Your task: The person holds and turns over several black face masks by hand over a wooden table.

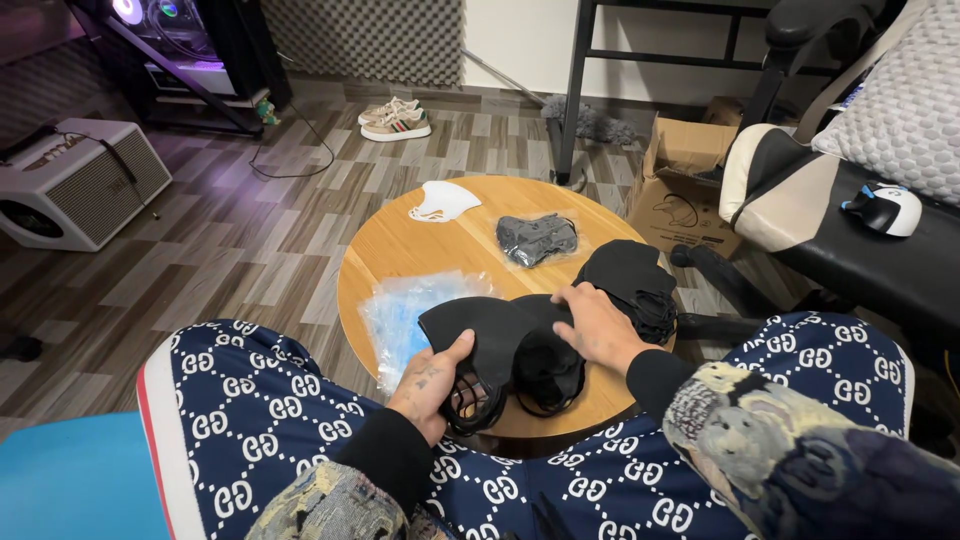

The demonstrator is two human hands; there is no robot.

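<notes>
On the near edge of the round wooden table, head view: both hands work one dark stack.
Landmark: round light-wood tabletop [400, 250], standing between the person's knees.
Thing in hand: flat black fabric face mask [480, 335], lying at the table's near edge, its long axis running roughly left to right across the table, tilted slightly up toward the right.
Left hand: left hand [432, 385] is at the near-left end of the mask, thumb pressed on top, fingers curled under among the black ear loops [470, 410]; closed in a pinch on it.
Right hand: right hand [600, 325] lies palm down, fingers spread flat, on the mask's right end, pressing rather than gripping.
Nearer hand: both touch it; the left one has the actual hold.
Beside it: pile of black masks [630, 275] toward the table's right rim, just past the right hand.
Left of it: clear crinkled plastic bag [405, 310], touching the mask's left end.
Far side of table: wrapped bundle of dark masks [537, 238] and a white moulded mask piece [443, 200], well apart from both hands.
</notes>
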